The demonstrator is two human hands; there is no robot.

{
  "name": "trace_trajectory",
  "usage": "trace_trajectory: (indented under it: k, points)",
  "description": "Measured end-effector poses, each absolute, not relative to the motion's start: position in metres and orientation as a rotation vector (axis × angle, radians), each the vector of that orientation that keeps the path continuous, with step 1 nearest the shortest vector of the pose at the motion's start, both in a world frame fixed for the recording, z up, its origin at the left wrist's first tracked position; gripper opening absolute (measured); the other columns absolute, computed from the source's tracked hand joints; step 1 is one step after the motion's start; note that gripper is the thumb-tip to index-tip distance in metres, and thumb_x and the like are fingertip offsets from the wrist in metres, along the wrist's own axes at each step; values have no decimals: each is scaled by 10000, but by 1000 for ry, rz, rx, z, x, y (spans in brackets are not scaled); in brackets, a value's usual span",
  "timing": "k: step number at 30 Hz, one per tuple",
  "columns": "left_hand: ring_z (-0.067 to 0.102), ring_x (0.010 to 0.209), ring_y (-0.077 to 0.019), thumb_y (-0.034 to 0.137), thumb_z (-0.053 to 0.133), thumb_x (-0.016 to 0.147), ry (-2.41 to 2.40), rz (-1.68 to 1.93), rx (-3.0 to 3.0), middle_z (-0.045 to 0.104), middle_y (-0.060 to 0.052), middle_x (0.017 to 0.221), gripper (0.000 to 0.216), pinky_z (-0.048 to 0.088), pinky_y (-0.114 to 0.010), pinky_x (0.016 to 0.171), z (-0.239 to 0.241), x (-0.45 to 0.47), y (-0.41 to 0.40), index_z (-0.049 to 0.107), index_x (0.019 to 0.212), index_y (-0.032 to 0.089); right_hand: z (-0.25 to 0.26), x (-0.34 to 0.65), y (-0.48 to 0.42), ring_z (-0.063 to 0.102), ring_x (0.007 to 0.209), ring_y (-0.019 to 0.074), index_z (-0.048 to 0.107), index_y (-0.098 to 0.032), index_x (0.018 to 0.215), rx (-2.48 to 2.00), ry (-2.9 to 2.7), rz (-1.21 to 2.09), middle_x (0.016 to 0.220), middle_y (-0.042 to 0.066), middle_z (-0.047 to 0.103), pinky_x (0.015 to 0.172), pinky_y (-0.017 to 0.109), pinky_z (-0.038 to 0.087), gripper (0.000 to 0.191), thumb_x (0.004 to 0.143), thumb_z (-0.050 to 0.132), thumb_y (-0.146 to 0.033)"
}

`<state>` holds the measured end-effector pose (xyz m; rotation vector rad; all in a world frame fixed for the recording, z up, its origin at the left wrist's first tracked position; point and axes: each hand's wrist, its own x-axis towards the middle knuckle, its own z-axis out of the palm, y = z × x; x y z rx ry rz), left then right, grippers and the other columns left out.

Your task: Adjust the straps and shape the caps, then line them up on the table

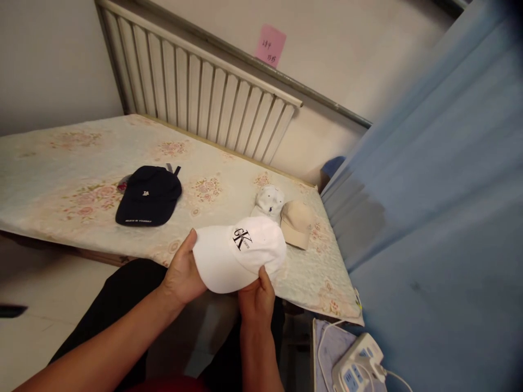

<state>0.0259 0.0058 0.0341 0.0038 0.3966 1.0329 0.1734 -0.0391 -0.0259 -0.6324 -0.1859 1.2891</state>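
Between both hands I hold a white baseball cap [261, 245] with a black "CK" print on its front, tilted with the brim to the left. My left hand [186, 272] grips the brim's left edge, thumb on top and the fingers hidden beneath. At the cap's lower right side, my right hand [257, 291] is closed on it, thumb over the fabric. Beyond it on the bed lie a second white cap [269, 198] with a small dark emblem and a beige cap [297, 220]. A dark navy cap [149, 196] rests farther left on the bed.
The bed [229, 163] has a pale floral cover. Behind it stands a white radiator [200, 81] against the wall, below a pink note [271, 46]. A blue curtain [433, 218] hangs at the right. A white power strip [357, 365] with cables sits at the lower right.
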Motion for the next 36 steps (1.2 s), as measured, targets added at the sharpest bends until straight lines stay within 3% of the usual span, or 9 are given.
trace_trajectory:
  k: [11, 19, 25, 31, 36]
  points:
    - [665, 1071, -379, 586, 412, 925, 353, 965, 54, 728, -229, 1065, 744, 454, -531, 1003, 34, 7, -8, 420, 1436, 46, -22, 175, -53, 681, 1094, 265, 698, -142, 1115, -641, -126, 1384, 1112, 101, 747, 1095, 528, 401, 376, 838, 559, -353]
    - [737, 826, -356, 458, 451, 943, 470, 776, 59, 763, -195, 878, 609, 549, -500, 859, 42, -12, -14, 510, 1372, 29, -12, 164, -63, 680, 1091, 286, 731, -127, 1025, -724, -156, 1470, 987, 111, 776, 1070, 537, 418, 365, 812, 581, -382]
    - [742, 794, -335, 305, 530, 908, 563, 667, 121, 766, -183, 864, 478, 582, -440, 784, 39, -17, -18, 595, 1281, 13, -6, 158, -75, 658, 1127, 311, 746, -152, 997, -764, -153, 1538, 1011, 104, 773, 1067, 539, 415, 368, 795, 603, -425]
    - [741, 812, -336, 339, 535, 905, 589, 632, 133, 765, -189, 877, 500, 575, -441, 789, 35, -18, -26, 597, 1272, 6, -12, 155, -90, 660, 1118, 321, 728, -156, 1073, -743, -148, 1512, 1029, 109, 769, 1067, 570, 398, 407, 785, 637, -429]
    - [730, 878, -354, 402, 533, 905, 482, 589, 83, 761, -198, 924, 579, 543, -468, 865, 31, -18, -33, 557, 1315, -6, -11, 153, -91, 653, 1131, 312, 748, -152, 991, -743, -130, 1556, 944, 97, 782, 1089, 556, 382, 335, 799, 612, -390]
